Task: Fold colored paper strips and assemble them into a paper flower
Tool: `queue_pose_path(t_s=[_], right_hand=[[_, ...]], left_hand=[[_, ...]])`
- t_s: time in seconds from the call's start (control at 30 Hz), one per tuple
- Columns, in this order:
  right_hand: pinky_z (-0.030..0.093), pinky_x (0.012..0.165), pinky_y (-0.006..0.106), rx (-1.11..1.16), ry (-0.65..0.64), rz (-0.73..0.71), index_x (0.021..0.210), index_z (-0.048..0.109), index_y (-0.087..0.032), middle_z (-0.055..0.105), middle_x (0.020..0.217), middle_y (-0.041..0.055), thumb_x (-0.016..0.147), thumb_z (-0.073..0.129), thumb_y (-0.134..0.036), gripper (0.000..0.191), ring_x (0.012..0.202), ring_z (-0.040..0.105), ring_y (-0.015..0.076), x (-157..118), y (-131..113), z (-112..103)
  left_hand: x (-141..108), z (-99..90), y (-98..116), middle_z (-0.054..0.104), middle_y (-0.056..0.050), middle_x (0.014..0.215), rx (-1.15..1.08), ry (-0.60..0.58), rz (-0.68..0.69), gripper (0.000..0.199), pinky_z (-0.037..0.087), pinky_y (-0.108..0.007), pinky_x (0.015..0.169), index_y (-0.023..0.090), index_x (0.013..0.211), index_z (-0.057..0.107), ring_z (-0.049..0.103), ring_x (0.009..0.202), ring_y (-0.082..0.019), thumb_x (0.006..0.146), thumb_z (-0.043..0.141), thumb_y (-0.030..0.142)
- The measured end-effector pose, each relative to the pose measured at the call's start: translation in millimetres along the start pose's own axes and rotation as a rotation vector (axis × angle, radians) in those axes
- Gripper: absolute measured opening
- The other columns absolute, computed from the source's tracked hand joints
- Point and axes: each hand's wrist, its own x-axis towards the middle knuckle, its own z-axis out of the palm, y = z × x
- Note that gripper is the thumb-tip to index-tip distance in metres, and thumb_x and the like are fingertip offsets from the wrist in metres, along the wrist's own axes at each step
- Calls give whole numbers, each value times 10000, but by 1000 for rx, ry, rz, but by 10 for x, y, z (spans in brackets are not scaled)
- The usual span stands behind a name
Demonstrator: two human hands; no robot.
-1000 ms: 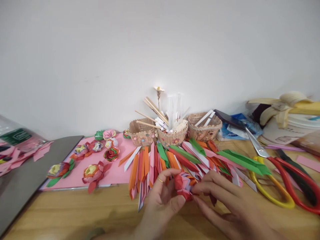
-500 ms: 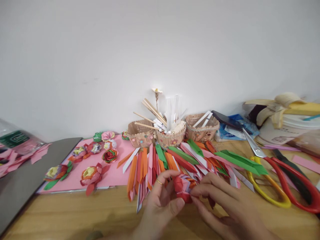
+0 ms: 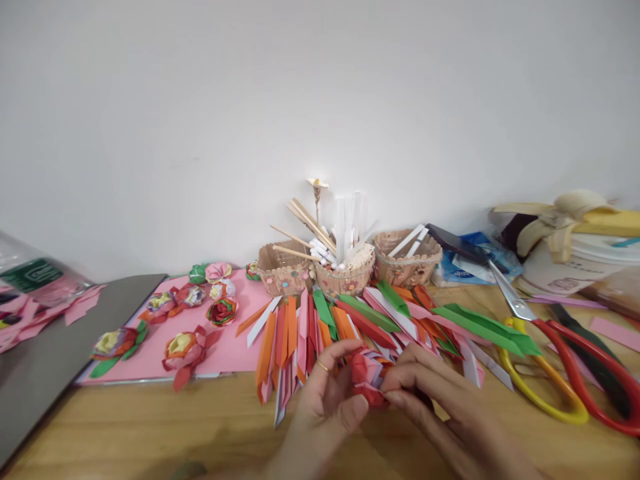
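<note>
A folded paper flower in red, lilac and orange is held low over the front of the table. My left hand grips it from the left, thumb below and fingers behind; a ring shows on one finger. From the right, my right hand pinches the flower's edge between thumb and fingertips, which partly cover it. Just behind both hands lies a fan of folded paper strips in orange, pink, red, white and green. Finished-looking paper flowers rest on pink paper to the left.
Three small decorated baskets stand by the wall, with sticks and white tubes in them. Red and yellow-handled scissors lie at right, near a phone and a peeled banana. A plastic bottle and pink scraps are at far left.
The view has shifted slightly. My right thumb and fingertips have drawn a little closer together at the flower's edge; my left hand keeps its hold.
</note>
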Motion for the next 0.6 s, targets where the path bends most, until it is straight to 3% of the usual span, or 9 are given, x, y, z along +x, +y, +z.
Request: queue_pose_path(t_s=[0.33,0.47,0.6], right_hand=[[543,613,180,-122,58,-62,768,559,-234,610,747,0,908,380,-183,233,663,639,105,-39,22,60],[546,623,161,-228,125,-206,956,594,-220,646,798,21,900,383,-155,228,730,665,106,-50,3,11],[516,516,163,-440,266,-397,1017,605,-170,656,699,23,903,423,-150,215,583,645,99,-78,46,9]], left_hand=[[5,0,0,651,-30,1078,-47,-18,5,379,418,-247,873,275,1061,641,573,1016,-153,696,740,262],[10,4,5,650,-30,1069,-74,-4,3,375,431,-250,867,272,1050,642,577,1008,-154,691,744,242],[14,8,8,639,-51,1091,-92,11,-3,412,454,-292,865,250,1062,627,591,1008,-186,671,757,243]])
